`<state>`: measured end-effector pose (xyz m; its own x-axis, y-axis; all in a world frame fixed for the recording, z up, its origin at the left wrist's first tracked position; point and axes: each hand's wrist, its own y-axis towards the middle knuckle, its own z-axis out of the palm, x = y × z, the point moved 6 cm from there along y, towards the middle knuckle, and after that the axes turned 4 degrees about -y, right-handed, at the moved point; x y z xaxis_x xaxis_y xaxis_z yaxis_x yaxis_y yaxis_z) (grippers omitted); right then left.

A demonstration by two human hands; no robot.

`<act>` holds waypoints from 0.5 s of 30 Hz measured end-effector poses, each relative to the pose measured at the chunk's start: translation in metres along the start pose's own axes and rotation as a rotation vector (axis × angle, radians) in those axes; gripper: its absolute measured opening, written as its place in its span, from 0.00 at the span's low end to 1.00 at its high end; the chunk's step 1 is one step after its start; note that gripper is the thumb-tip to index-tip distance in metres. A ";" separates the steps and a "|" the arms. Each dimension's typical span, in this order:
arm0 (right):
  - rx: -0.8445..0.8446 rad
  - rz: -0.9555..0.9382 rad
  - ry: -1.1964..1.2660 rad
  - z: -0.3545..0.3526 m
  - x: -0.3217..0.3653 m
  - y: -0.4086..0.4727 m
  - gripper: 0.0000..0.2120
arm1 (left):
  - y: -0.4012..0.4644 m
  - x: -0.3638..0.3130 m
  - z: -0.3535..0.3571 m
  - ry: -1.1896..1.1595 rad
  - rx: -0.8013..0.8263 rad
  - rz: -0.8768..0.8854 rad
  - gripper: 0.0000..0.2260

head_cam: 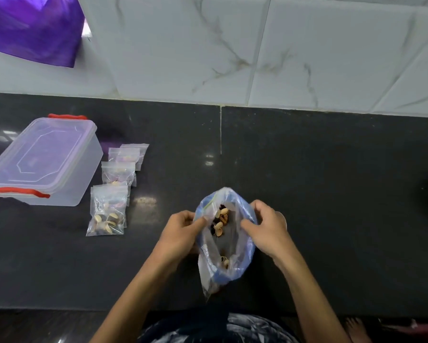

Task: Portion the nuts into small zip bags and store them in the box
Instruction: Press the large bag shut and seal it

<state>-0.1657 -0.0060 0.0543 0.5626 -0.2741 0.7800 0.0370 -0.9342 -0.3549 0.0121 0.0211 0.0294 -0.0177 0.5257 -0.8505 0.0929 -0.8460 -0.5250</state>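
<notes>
A large clear zip bag (235, 263) with a blue rim is held open above the dark counter, pistachios and dark nuts (220, 222) showing inside. My left hand (180, 233) pinches its left rim. My right hand (267, 229) grips the right rim, fingers curled over the edge. To the left lies a row of small zip bags; the nearest (108, 211) is filled with nuts, and two more (119, 173) (131, 154) lie behind it. A clear plastic box (42, 160) with red latches stands at the far left, its lid on.
The black stone counter (331, 194) runs along a white marble-tiled wall (282, 53). A purple bag (32, 28) hangs at the top left. The counter's front edge is just below my forearms.
</notes>
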 end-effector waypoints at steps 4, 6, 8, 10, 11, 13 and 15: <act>-0.043 -0.050 -0.115 -0.002 0.000 -0.002 0.08 | -0.002 -0.011 -0.015 0.260 -0.112 0.085 0.08; 0.131 0.032 0.033 0.004 0.001 -0.004 0.07 | -0.006 -0.012 -0.010 0.313 0.009 0.000 0.12; 0.214 0.113 0.150 0.005 -0.001 0.000 0.15 | -0.003 -0.021 -0.012 0.452 -0.005 0.047 0.16; 0.151 0.118 0.122 -0.002 -0.002 0.014 0.23 | 0.005 -0.038 -0.018 0.514 -0.095 0.162 0.19; 0.144 0.122 0.122 -0.003 -0.001 0.022 0.25 | 0.011 -0.045 -0.018 0.495 -0.090 0.188 0.20; 0.247 0.185 0.239 0.001 0.004 0.036 0.28 | 0.022 -0.053 -0.009 0.348 0.045 0.112 0.19; 0.360 0.231 0.325 0.007 0.012 0.044 0.26 | 0.026 -0.055 0.004 0.135 0.230 -0.058 0.13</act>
<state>-0.1515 -0.0490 0.0443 0.3074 -0.5731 0.7597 0.2558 -0.7192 -0.6460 0.0115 -0.0303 0.0619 0.1181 0.5679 -0.8146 -0.1337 -0.8038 -0.5797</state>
